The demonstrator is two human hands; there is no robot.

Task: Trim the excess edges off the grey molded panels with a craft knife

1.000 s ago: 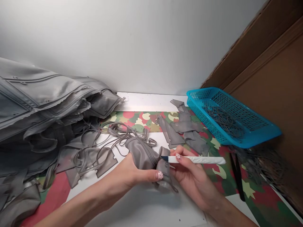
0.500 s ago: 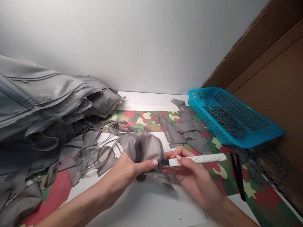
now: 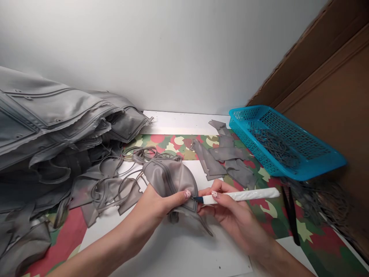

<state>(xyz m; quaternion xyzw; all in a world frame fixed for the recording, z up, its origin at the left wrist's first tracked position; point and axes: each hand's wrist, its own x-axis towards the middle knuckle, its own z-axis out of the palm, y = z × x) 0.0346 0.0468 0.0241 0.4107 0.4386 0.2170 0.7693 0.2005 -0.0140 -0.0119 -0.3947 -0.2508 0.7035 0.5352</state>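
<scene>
Near the middle, my left hand [image 3: 161, 202] grips a grey rubbery sheet piece [image 3: 170, 175], its thumb pressed on top by the edge and its fingers hidden beneath. My right hand [image 3: 230, 206] is closed around a white-wrapped tool [image 3: 245, 194] with a dark blue collar. The tool's narrow tip meets the edge of the grey piece beside my left thumb. Some right fingers are close behind that edge. A loose flap of the piece hangs down below my hands.
Large grey moulded sheets [image 3: 63, 107] are heaped at the left, with thin loops [image 3: 127, 188] beside them. Flat grey scraps [image 3: 225, 154] lie behind my right hand. A blue basket [image 3: 317, 169] holds thin grey strips. Black tweezers [image 3: 291, 215] and a strip pile [image 3: 328, 200] lie at the right.
The grey piece has turned slightly and its lower flap hangs out further. The tool's back end has shifted a little to the right; both hands keep their hold.
</scene>
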